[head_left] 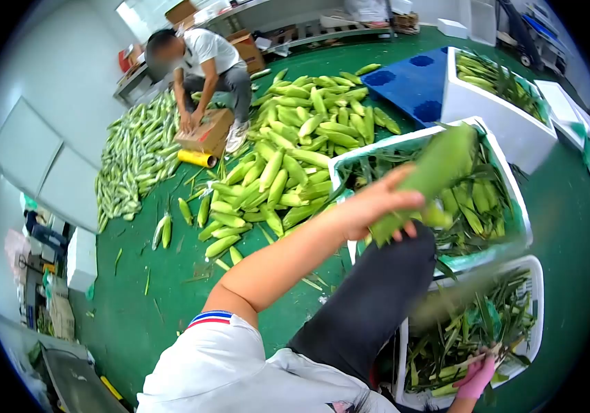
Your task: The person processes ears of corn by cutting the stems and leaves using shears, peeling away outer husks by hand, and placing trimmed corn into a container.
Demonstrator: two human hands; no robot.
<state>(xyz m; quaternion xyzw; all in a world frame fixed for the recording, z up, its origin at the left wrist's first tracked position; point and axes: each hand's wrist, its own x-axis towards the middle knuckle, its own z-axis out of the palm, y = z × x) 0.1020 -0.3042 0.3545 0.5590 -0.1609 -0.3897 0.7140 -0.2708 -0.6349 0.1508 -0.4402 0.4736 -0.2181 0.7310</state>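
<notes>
- The left hand (391, 206) is curled around one big green corn ear (439, 162). The ear is held up over the middle white box (521, 221).
- The right hand (477, 377), in a pink glove, has bent fingers. It is by the leaves in the near white box (538, 296). I cannot tell what it holds.
- The middle box has a green bag lining, with corn and leaves inside.
- The near box is full of long green leaves and bits of stalk.
- The far white box (484, 127) has corn and leaves in it too, beside a blue pallet (402, 86).
- A big heap of corn (295, 131) lies on the green floor (185, 296), with leaf scraps around.
- Another person (209, 58) bends over a brown box (211, 138), near a yellow roll (197, 158).
- A shelf (326, 38) stands at the back.
</notes>
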